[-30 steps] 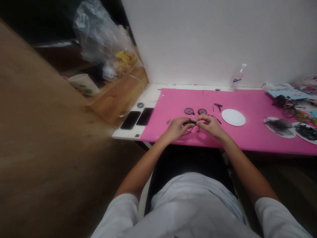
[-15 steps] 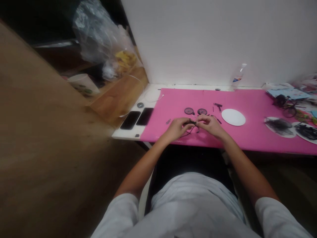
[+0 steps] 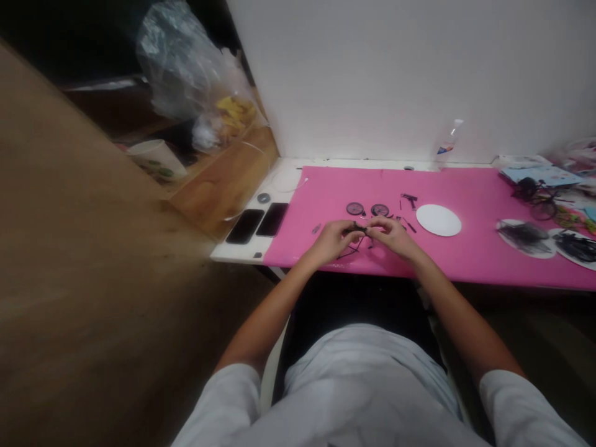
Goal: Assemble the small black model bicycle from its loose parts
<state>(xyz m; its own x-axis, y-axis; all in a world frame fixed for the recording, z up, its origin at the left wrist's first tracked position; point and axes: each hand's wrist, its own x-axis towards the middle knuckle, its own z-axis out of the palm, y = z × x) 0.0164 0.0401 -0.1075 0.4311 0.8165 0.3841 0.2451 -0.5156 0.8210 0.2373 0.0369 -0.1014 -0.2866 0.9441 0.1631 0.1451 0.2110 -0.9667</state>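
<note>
Fingertips (image 3: 357, 236) of the left hand (image 3: 333, 241) and of the right hand (image 3: 391, 237) close in from either side on a small dark part (image 3: 359, 229), the left gripping it between thumb and bent fingers, the right pinching its other end. It sits between the hands, just above the near edge of the table; its exact form is too small and too covered to tell. A thin black frame (image 3: 351, 250) shows just below the hands, and whether it is joined to the held part cannot be made out. The step in hand looks to be close fitting or adjusting, done by feel as much as by sight. The next move seems to call for a steady left hold and small, light turns or pushes from the right, since thin parts could bend under a hard squeeze. Just beyond the hands two spoked wheels (image 3: 354, 208) lie flat on the pink sheet (image 3: 339, 186), with a dark rod (image 3: 411, 226) to the right and a white plate (image 3: 438, 220) past that. Farther right are dark pieces on another plate (image 3: 535, 254); two phones (image 3: 245, 226) lie well off to the left.
</note>
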